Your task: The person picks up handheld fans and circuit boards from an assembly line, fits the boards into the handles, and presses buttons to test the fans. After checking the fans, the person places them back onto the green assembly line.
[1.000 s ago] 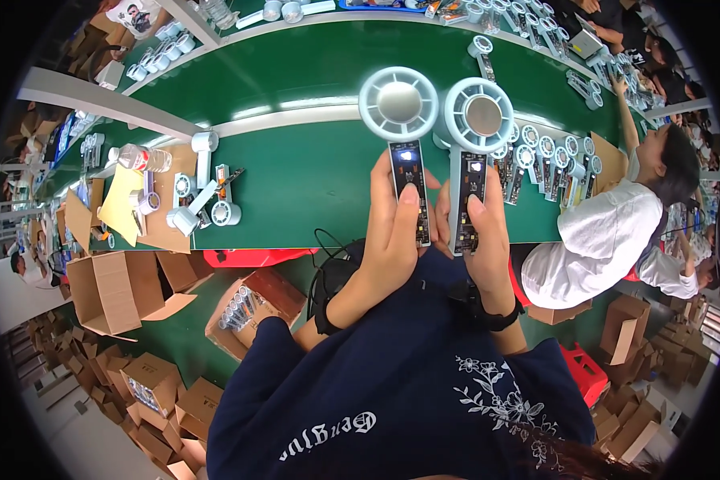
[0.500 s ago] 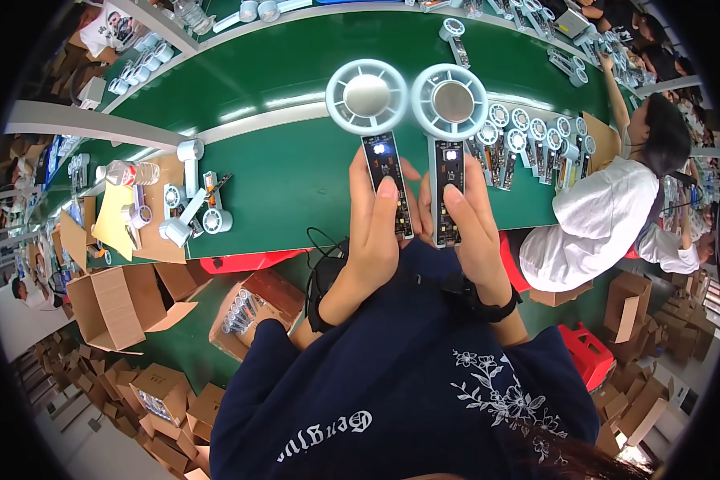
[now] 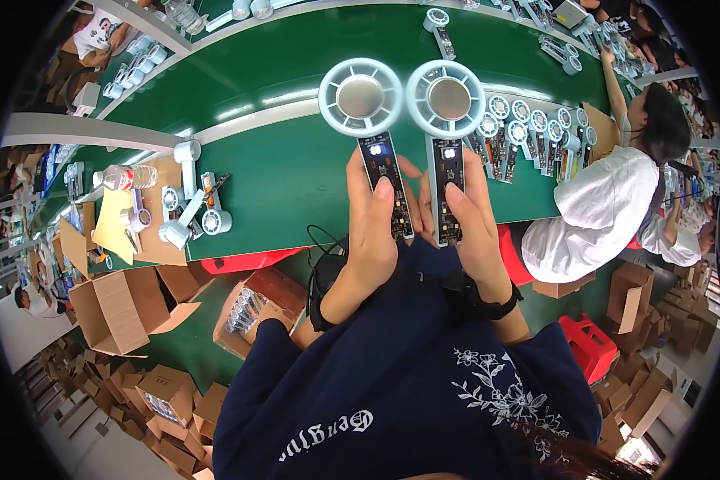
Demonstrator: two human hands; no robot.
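Two pale blue handheld fans stand side by side above the near edge of the green table, round heads pointing away from me. My left hand (image 3: 374, 220) is closed round the handle of the left fan (image 3: 360, 98). In my right hand (image 3: 474, 216) is the right fan (image 3: 446, 100), gripped the same way. Each handle lies bare, with a dark circuit board and a lit white light near its top. Both thumbs press on the boards. The fingers behind the handles are mostly hidden.
Several similar fans (image 3: 518, 132) lie in rows at the right, beside a person in a white shirt (image 3: 604, 208). Left on the table (image 3: 272, 176) are loose fan parts (image 3: 190, 218) and a plastic bottle (image 3: 126, 177). Open cardboard boxes (image 3: 120, 308) stand below; red stools (image 3: 588, 348) flank me.
Both fans stay in my hands with their lights on. The view has shifted slightly, and the left fan's head sits a little further left.
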